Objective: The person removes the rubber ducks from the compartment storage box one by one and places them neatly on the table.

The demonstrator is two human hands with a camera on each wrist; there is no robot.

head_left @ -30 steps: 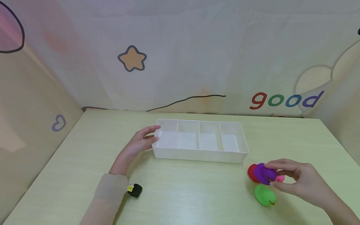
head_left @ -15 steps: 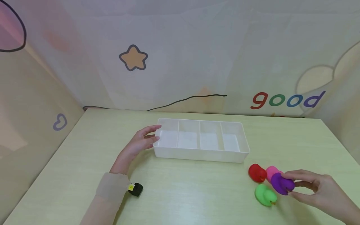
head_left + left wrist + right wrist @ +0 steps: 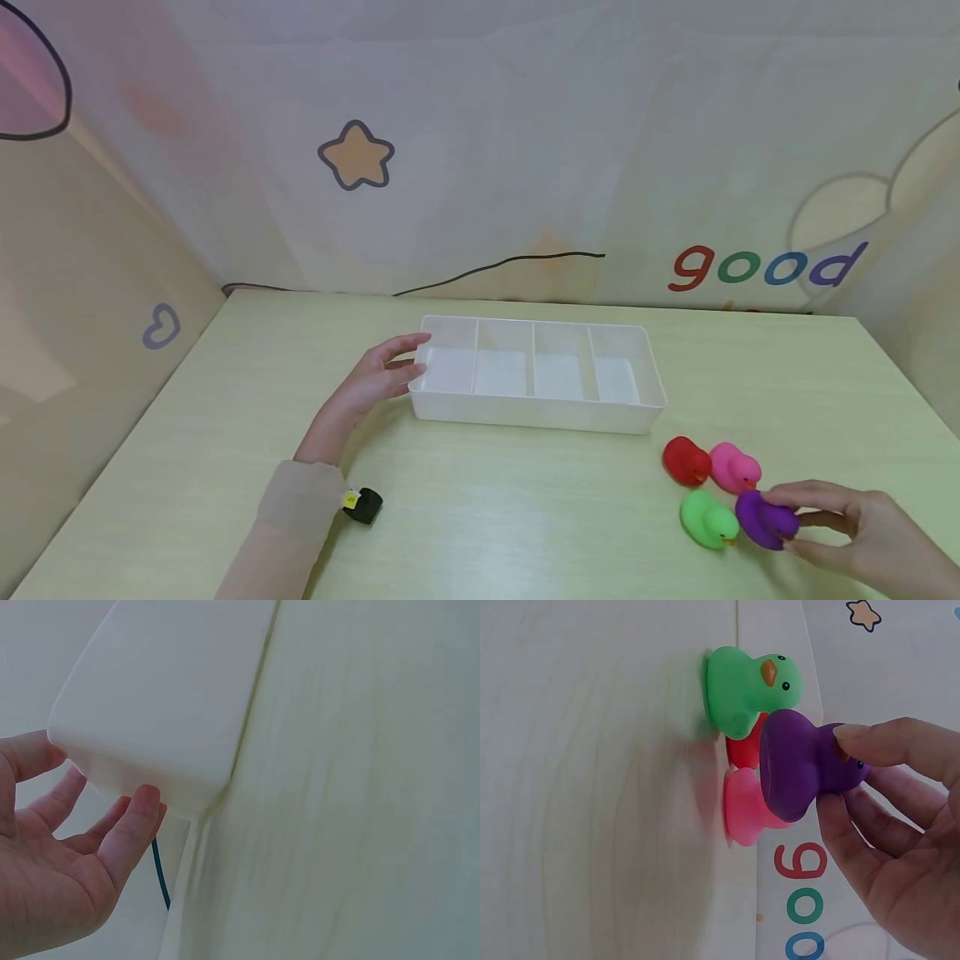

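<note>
My right hand (image 3: 862, 525) pinches a purple toy duck (image 3: 763, 518) between thumb and fingers, low at the table; whether its base touches the wood I cannot tell. Close by sit a red duck (image 3: 686, 461), a pink duck (image 3: 735, 467) and a green duck (image 3: 708, 519). In the right wrist view the purple duck (image 3: 802, 765) partly covers the red and pink ones. A white divided box (image 3: 536, 414) lies mid-table, its compartments bare. My left hand (image 3: 378, 371) holds its left end; in the left wrist view fingertips (image 3: 142, 802) touch the end wall.
A pale wooden table (image 3: 480, 508) ends at a printed cloth backdrop (image 3: 487, 167), with cloth also along both sides. A small black device (image 3: 363, 505) with a yellow label is at my left sleeve (image 3: 300, 500).
My right hand has carried the purple duck right and toward me, from over the red and pink ducks to beside the green one. The left hand stays on the box.
</note>
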